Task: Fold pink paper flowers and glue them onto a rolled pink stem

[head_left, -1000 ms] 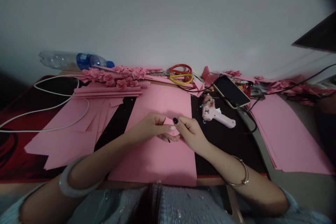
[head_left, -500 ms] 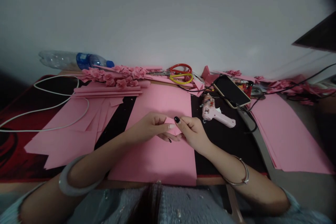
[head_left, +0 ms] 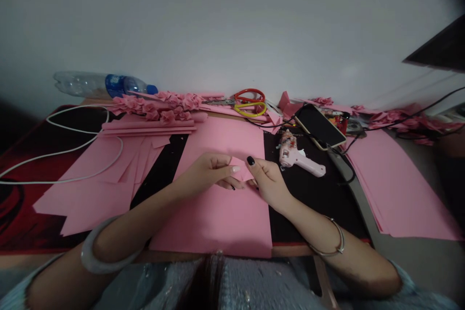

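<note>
Between my two hands is a small folded piece of pink paper (head_left: 241,168). My left hand (head_left: 214,169) pinches its left side, thumb on top and fingers underneath. My right hand (head_left: 268,178) grips its right side, with the dark-nailed thumb near the upper edge. Both hands are held over a large pink paper sheet (head_left: 221,223) that lies flat on the black mat. Parts of the small paper are hidden by the fingers.
A pink glue gun (head_left: 300,159) lies right of my hands, near a phone (head_left: 321,125). Behind are scissors (head_left: 250,102), paper flowers (head_left: 160,105) and a plastic bottle (head_left: 105,84). Pink sheets (head_left: 98,179) lie left, another stack (head_left: 399,189) right. A white cable (head_left: 58,180) crosses the left.
My right thumb has shifted slightly up and right, so more of the small folded paper shows between my hands. Both hands still hold it; the surroundings look the same.
</note>
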`<state>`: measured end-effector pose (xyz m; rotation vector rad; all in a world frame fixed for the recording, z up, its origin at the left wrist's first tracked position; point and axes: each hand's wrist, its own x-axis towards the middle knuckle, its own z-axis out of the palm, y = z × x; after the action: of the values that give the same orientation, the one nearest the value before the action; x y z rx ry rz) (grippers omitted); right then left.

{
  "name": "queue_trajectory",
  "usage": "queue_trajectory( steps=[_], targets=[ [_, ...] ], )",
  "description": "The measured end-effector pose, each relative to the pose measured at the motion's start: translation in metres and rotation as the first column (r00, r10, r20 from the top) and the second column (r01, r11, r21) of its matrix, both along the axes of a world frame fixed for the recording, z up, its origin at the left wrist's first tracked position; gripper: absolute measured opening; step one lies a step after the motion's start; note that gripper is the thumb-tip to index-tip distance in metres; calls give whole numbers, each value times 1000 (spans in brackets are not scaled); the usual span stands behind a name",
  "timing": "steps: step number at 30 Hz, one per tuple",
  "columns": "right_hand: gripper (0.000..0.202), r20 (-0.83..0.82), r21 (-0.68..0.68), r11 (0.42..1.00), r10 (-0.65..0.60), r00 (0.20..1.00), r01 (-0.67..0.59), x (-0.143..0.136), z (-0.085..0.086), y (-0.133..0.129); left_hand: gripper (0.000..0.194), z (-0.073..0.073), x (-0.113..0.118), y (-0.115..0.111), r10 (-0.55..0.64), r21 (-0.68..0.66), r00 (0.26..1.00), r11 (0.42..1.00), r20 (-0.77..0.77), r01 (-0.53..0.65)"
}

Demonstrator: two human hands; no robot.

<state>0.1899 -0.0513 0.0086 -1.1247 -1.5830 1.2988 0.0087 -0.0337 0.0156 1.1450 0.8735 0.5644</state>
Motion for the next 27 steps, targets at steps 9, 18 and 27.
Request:
queue_trajectory(
  steps=[9, 18, 27],
  targets=[
    [41, 165, 58, 996, 62, 984, -72, 1, 0, 6, 21, -2, -1, 3, 93, 65, 996, 994, -1, -93],
    [42, 168, 53, 998, 32, 985, -41, 3, 0, 6, 19, -4, -1, 3, 111, 137, 993, 984, 30, -115],
    [22, -4, -85, 996, -4, 1000, 4, -1, 0, 5, 33, -10, 0, 2, 215, 295, 975, 936, -49, -191]
  ],
)
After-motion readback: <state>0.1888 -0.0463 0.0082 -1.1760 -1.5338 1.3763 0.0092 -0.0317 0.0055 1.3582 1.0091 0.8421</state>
